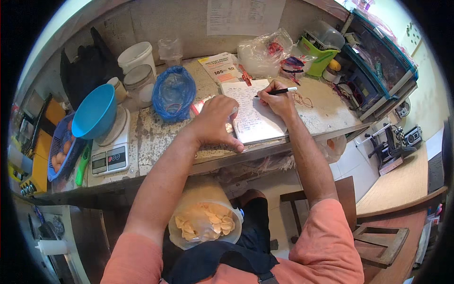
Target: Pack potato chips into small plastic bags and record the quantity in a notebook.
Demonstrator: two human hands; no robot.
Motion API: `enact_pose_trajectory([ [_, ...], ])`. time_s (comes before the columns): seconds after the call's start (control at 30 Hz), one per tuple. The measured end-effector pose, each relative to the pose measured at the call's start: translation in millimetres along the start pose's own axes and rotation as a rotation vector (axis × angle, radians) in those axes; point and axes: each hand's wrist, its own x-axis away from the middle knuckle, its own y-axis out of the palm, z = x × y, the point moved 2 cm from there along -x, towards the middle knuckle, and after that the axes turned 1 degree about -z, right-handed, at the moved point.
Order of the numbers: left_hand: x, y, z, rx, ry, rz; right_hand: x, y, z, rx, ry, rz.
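Observation:
My right hand (pixel 276 101) grips a black pen (pixel 282 91) with a pale end, its tip at the upper part of a handwritten notebook page (pixel 253 120). A red clip (pixel 245 75) sits at the notebook's top edge. My left hand (pixel 221 122) lies at the page's left edge, thumb and fingers apart; a small pale object (pixel 233 112) shows by its fingertips, and whether it is held I cannot tell. Left of that hand stands a container lined with a blue plastic bag (pixel 173 94). Below the counter, a clear tub (pixel 205 220) of round yellowish chips stands before my body.
A digital scale (pixel 110 158) bearing a blue bowl (pixel 95 112), a green-handled tool (pixel 83 165) and a basket of eggs (pixel 58 158) are at left. Jars and a white bucket (pixel 136 56) stand behind. Plastic bags (pixel 264 53), a green container (pixel 315 53) and a rack (pixel 379 60) are at right.

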Motion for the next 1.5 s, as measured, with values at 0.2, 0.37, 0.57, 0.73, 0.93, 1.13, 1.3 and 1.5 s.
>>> enact_pose_trajectory([
  [0.2, -1.9, 1.7, -3.0, -0.01, -0.096, -0.167, -2.5, -1.0, 0.9, 0.002, 0.009, -0.028],
  [0.37, -1.1, 0.0, -2.1, 0.013, -0.117, -0.159, 0.2, -0.6, -4.9, 0.038, 0.027, -0.035],
  [0.57, -0.9, 1.6, -2.2, 0.004, -0.12, -0.166, 0.1, -2.8, -3.9, 0.044, 0.067, -0.023],
  [0.73, -1.7, 0.2, -1.3, 0.006, -0.133, -0.184, 1.1, -2.2, -6.8, 0.066, 0.074, -0.022],
  [0.93, -1.3, 0.9, -2.0, 0.011, -0.126, -0.172, -2.4, -3.0, 1.8, 0.026, 0.076, 0.019],
  [1.13, -0.5, 1.4, -2.3, 0.036, -0.024, -0.024, -2.2, -3.1, 0.5, 0.059, 0.091, 0.017],
  [1.3, -1.3, 1.1, -1.0, 0.032, -0.031, -0.024, -2.6, -3.5, 0.8, 0.065, 0.088, 0.023],
  [1.5, -0.1, 0.5, -0.4, 0.031, -0.061, -0.037, -2.2, -2.7, -0.7, 0.02, 0.083, 0.028],
])
